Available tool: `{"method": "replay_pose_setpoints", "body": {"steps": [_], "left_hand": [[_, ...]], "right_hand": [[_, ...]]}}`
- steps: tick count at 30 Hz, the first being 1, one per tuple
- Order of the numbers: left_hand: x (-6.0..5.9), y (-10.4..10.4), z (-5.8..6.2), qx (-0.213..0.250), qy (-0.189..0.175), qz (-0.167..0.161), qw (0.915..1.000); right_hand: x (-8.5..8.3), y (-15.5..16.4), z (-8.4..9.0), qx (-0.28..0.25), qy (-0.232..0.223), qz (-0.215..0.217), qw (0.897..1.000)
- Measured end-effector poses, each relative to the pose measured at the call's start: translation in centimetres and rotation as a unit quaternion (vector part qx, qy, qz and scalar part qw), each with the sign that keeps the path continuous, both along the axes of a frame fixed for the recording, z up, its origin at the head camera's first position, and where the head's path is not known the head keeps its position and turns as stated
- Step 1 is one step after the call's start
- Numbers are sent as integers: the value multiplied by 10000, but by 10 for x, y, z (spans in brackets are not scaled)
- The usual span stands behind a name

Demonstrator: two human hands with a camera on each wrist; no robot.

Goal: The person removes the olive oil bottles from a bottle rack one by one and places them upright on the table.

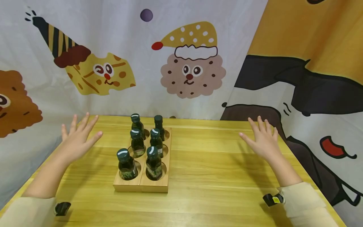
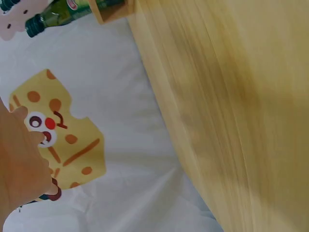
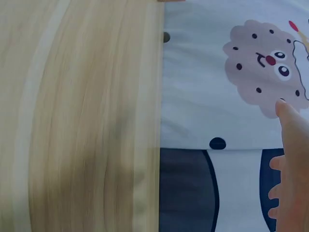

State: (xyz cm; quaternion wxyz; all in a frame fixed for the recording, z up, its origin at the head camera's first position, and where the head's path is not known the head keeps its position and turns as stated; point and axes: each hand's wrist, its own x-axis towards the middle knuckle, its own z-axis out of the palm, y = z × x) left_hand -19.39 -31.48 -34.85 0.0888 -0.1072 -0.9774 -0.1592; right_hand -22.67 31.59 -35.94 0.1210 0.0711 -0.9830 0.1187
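A wooden rack (image 1: 141, 184) sits left of centre on the yellow wooden table (image 1: 215, 176). Several small dark green bottles (image 1: 126, 164) with dark caps stand in its round holes, in two rows. My left hand (image 1: 77, 138) hovers above the table to the left of the rack, fingers spread and straight, holding nothing. My right hand (image 1: 262, 138) hovers over the table's right side, well away from the rack, also spread and empty. The left wrist view catches one bottle (image 2: 58, 12) and a rack corner (image 2: 113, 9) at its top edge.
Cartoon-printed cloth backdrops (image 1: 187, 63) hang close behind and to the right of the table. The table's far edge (image 1: 198, 119) meets the cloth. A sleeve and a wrist-worn camera (image 1: 273, 199) show on each forearm.
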Motion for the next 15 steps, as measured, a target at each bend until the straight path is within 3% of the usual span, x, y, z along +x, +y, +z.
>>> {"method": "replay_pose_setpoints", "body": {"steps": [8, 15], "left_hand": [[15, 12, -2, 780, 470, -385, 9951], [27, 23, -7, 1812, 654, -881, 9773]], "right_hand": [[12, -14, 5, -273, 416, 169, 9986], [22, -30, 7, -635, 720, 326, 9948]]}}
